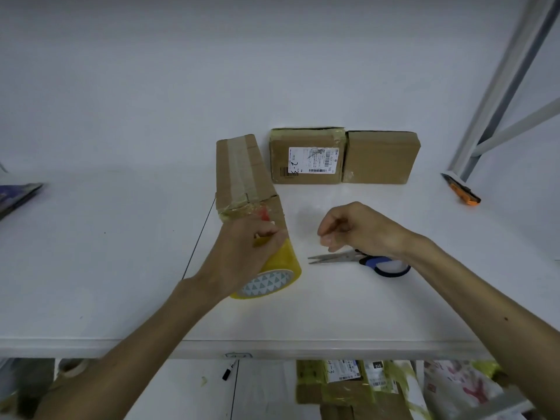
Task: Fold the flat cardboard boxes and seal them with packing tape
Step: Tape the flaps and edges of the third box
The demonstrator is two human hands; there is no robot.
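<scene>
A tall folded cardboard box point(241, 171) stands on the white table point(121, 268), with old tape along its top. My left hand point(245, 253) grips a yellow packing tape roll point(272, 277) against the box's near end. My right hand point(354, 227) hovers to the right with its fingers curled and nothing visibly held, just above a pair of blue-handled scissors point(360, 260) lying flat on the table. Two more folded boxes stand at the back: one with a shipping label point(307, 156) and a plain one point(380, 157).
An orange utility knife point(462, 190) lies at the far right beside a grey metal rack leg point(497, 95). A dark flat object point(18, 197) sits at the left edge. Below the table's front edge lie more taped boxes point(348, 389) and a marker point(228, 371).
</scene>
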